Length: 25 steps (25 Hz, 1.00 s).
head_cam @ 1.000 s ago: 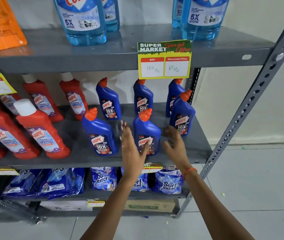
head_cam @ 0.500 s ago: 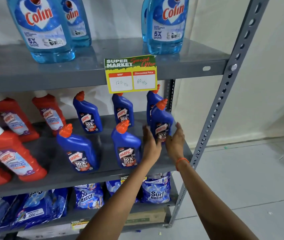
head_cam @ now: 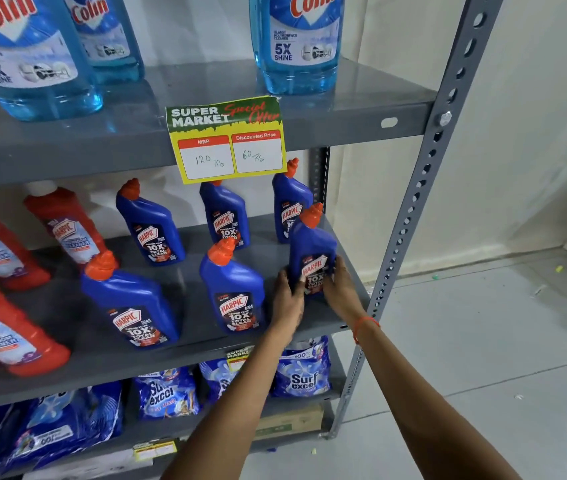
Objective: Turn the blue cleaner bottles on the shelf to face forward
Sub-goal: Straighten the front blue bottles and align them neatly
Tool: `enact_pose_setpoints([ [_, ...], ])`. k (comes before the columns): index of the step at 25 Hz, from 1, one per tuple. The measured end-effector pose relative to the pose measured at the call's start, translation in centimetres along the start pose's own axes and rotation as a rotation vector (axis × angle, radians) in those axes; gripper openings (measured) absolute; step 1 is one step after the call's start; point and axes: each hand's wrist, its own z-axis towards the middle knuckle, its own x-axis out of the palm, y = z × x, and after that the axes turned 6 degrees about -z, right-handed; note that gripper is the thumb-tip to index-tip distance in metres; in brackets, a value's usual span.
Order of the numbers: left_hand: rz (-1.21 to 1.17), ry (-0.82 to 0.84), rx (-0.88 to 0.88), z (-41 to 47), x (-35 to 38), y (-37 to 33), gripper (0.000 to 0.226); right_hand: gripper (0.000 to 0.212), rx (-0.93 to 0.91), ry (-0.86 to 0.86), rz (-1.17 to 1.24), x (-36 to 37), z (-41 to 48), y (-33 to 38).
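Observation:
Several blue cleaner bottles with orange caps stand in two rows on the grey middle shelf [head_cam: 67, 320]. The front right blue bottle [head_cam: 312, 244] has both hands around its lower half: my left hand [head_cam: 287, 299] on its left side, my right hand [head_cam: 340, 289] on its right side. Its label faces me. The front middle bottle [head_cam: 233, 292] and front left bottle [head_cam: 129, 303] stand free with labels forward. Three more blue bottles [head_cam: 152, 225] stand in the back row, the rightmost [head_cam: 289, 199] partly hidden behind the held one.
Red cleaner bottles [head_cam: 5, 327] fill the shelf's left side. A yellow price tag [head_cam: 226, 140] hangs from the upper shelf, which holds large light-blue bottles [head_cam: 297, 39]. Blue detergent packs [head_cam: 302, 372] lie on the shelf below. A grey perforated upright [head_cam: 413, 209] stands at the right.
Both hands have shifted right from the front middle bottle to the front right bottle and closed around it. The view has moved closer and to the right.

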Motion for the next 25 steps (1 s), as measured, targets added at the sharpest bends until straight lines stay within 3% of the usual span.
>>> enact_pose_setpoints([
  [7, 0.034, 0.046, 0.085, -3.1, 0.2, 0.9, 0.045, 0.041, 0.002, -0.138, 0.084, 0.3, -2.6, -1.4],
  [25, 0.096, 0.081, -0.057, -4.3, -0.1, -1.4, 0.047, 0.044, 0.017, -0.121, 0.095, 0.6, -2.5, -2.1],
])
